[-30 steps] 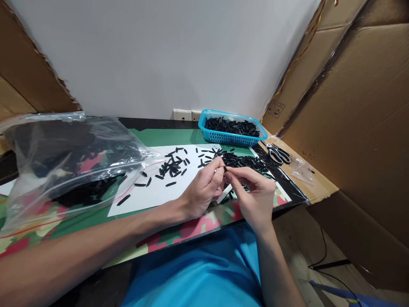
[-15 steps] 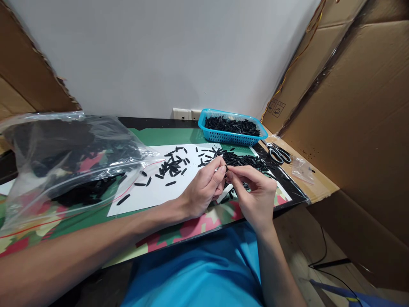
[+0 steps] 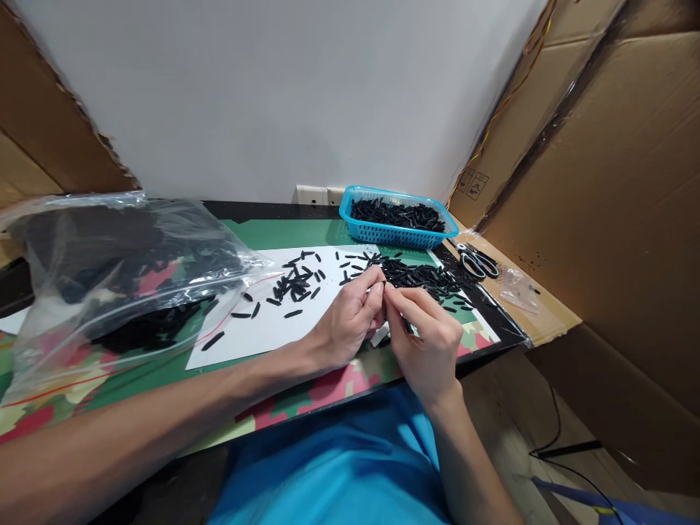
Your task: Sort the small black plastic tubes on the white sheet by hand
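My left hand (image 3: 353,313) is closed, its thumb and forefinger pinched on a small black piece (image 3: 384,285) that my fingers mostly hide. Meeting it from the right, my right hand (image 3: 426,343) pinches at the same spot with thumb and forefinger. Both hands are just above the near edge of the table. Behind them a pile of slim black strips (image 3: 421,277) spreads over the mat. More loose black strips (image 3: 295,284) lie scattered on a white sheet (image 3: 251,346) to the left. Something pale (image 3: 379,335) shows partly beneath my hands.
A blue plastic basket (image 3: 397,237) full of black strips stands by the wall. On the left lies a clear zip bag (image 3: 125,255) with black pieces inside. Scissors (image 3: 475,262) and a small clear bag (image 3: 517,292) are at the right, beside a cardboard wall (image 3: 612,182).
My right hand has shifted slightly left and its fingers have drawn in closer to my left hand. The left hand stays nearly in place.
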`<state>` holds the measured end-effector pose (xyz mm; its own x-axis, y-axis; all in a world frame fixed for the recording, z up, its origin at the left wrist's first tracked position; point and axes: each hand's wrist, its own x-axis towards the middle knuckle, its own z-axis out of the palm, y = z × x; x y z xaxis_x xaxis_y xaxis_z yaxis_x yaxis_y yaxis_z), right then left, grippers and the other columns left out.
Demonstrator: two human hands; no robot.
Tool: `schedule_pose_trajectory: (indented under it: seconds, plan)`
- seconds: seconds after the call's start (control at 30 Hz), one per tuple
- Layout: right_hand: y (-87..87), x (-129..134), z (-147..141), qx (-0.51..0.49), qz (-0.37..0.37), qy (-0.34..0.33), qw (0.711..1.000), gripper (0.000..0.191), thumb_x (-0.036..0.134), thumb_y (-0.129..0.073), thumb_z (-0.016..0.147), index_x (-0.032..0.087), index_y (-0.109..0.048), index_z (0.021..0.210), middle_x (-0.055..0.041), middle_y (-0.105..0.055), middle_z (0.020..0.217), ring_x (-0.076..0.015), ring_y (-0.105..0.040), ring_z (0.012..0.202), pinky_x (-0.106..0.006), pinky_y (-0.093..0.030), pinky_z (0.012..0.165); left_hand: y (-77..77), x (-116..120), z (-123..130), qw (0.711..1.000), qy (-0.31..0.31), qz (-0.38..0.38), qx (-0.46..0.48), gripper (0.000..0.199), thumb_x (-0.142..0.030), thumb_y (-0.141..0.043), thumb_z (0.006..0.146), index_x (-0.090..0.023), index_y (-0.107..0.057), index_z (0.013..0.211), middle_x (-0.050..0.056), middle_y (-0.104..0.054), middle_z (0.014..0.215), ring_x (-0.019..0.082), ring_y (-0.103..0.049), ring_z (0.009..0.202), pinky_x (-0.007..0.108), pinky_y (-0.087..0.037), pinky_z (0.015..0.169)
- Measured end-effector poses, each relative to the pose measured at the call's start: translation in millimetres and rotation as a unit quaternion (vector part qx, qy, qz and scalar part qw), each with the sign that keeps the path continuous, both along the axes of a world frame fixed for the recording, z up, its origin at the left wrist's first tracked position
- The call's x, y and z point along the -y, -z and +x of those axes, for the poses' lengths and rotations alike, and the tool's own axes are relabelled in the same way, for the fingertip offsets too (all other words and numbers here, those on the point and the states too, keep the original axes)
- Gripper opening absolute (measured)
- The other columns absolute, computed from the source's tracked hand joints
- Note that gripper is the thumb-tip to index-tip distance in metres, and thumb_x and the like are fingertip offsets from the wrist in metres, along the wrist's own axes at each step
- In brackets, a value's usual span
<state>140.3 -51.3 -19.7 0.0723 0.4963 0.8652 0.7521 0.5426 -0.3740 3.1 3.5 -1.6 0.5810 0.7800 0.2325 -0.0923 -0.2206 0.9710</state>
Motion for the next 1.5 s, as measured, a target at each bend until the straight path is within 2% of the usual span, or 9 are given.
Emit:
schedule_pose_trajectory:
  seconds: [0.27, 0.43, 0.57, 0.67, 0.73, 0.87, 0.97, 1.17, 1.5]
  plan:
    - [2.7, 1.3, -6.0, 0.052, 0.012, 0.03, 0.998, 0.03, 0.009, -0.056, 0.106, 0.021, -0.079, 0.12, -0.0083, -0.081, 0.095, -0.017, -0.075, 0.079, -0.027, -0.06, 0.075, 2.8, -2.8, -1.3, 0.999, -0.011, 0.039, -0.022, 0.037, -0.056, -0.048, 0.108, -0.024, -0.045, 0.089, -0.009, -0.038, 0.064, 0.011, -0.036, 0.053, 0.024, -0.033, 0.05]
    - [4.0, 3.3, -14.1, 0.057, 0.006, 0.063, 0.996, 0.025, 0.009, -0.056, 0.106, 0.016, -0.08, 0.114, -0.0092, -0.08, 0.09, -0.0175, -0.073, 0.074, -0.027, -0.056, 0.069, 2.4, -4.1, -2.5, 0.992, -0.046, 0.098, -0.058, 0.037, -0.053, -0.044, 0.108, -0.024, -0.043, 0.086, -0.007, -0.036, 0.068, 0.012, -0.033, 0.059, 0.025, -0.032, 0.054]
    - [4.5, 3.9, -16.5, 0.043, -0.004, 0.067, 0.997, 0.024, 0.01, -0.058, 0.106, 0.015, -0.081, 0.11, -0.0092, -0.08, 0.089, -0.0175, -0.073, 0.073, -0.027, -0.055, 0.067, 1.1, -3.7, -2.4, 0.992, -0.049, 0.097, -0.066, 0.037, -0.053, -0.045, 0.108, -0.023, -0.043, 0.086, -0.007, -0.036, 0.068, 0.012, -0.035, 0.059, 0.024, -0.032, 0.054]
    - [2.7, 3.7, -14.8, -0.015, -0.022, 0.034, 0.999, 0.023, 0.01, -0.061, 0.103, 0.016, -0.084, 0.105, -0.0082, -0.081, 0.089, -0.0168, -0.074, 0.073, -0.027, -0.057, 0.069, 2.1, -3.7, -1.7, 0.995, -0.039, 0.073, -0.053, 0.039, -0.056, -0.047, 0.107, -0.023, -0.043, 0.086, -0.008, -0.038, 0.068, 0.01, -0.035, 0.057, 0.022, -0.033, 0.051]
    - [0.6, 2.9, -11.9, -0.102, -0.054, -0.014, 0.993, 0.02, 0.011, -0.066, 0.1, 0.018, -0.085, 0.102, -0.0069, -0.082, 0.089, -0.0167, -0.076, 0.075, -0.027, -0.059, 0.07, 3.4, -3.9, -0.7, 0.999, -0.012, 0.036, -0.024, 0.04, -0.059, -0.05, 0.106, -0.024, -0.043, 0.088, -0.009, -0.037, 0.065, 0.009, -0.033, 0.052, 0.021, -0.03, 0.048]
    - [-3.7, 0.0, -2.8, -0.288, -0.152, -0.119, 0.938, 0.013, 0.019, -0.077, 0.094, 0.022, -0.088, 0.1, -0.0044, -0.085, 0.091, -0.0187, -0.079, 0.077, -0.03, -0.064, 0.072, 4.5, -4.4, 1.8, 0.998, 0.037, -0.038, 0.024, 0.042, -0.063, -0.051, 0.105, -0.026, -0.038, 0.09, -0.014, -0.03, 0.057, 0.006, -0.023, 0.043, 0.018, -0.02, 0.041]
    - [-6.4, -1.7, 2.6, -0.359, -0.189, -0.157, 0.9, 0.012, 0.025, -0.083, 0.09, 0.022, -0.088, 0.1, -0.0045, -0.086, 0.09, -0.0209, -0.081, 0.078, -0.032, -0.067, 0.075, 3.0, -4.0, 2.6, 0.997, 0.046, -0.055, 0.037, 0.041, -0.062, -0.052, 0.105, -0.026, -0.038, 0.09, -0.014, -0.03, 0.055, 0.005, -0.021, 0.041, 0.016, -0.02, 0.04]
    - [-10.7, -2.2, 2.9, -0.391, -0.195, -0.183, 0.881, 0.013, 0.03, -0.084, 0.089, 0.02, -0.087, 0.097, -0.0049, -0.085, 0.084, -0.0195, -0.08, 0.072, -0.032, -0.068, 0.072, -0.7, -2.6, 1.6, 0.997, 0.032, -0.056, 0.045, 0.04, -0.059, -0.054, 0.105, -0.025, -0.04, 0.089, -0.014, -0.033, 0.052, 0.005, -0.022, 0.04, 0.015, -0.021, 0.039]
    - [-15.3, -1.5, 6.7, -0.386, -0.183, -0.175, 0.887, 0.012, 0.03, -0.083, 0.091, 0.021, -0.085, 0.098, -0.0042, -0.084, 0.083, -0.0179, -0.077, 0.069, -0.03, -0.066, 0.067, -0.5, -0.5, -0.5, 0.998, 0.023, -0.039, 0.045, 0.034, -0.053, -0.054, 0.107, -0.025, -0.043, 0.093, -0.014, -0.037, 0.051, 0.005, -0.025, 0.041, 0.014, -0.026, 0.04]
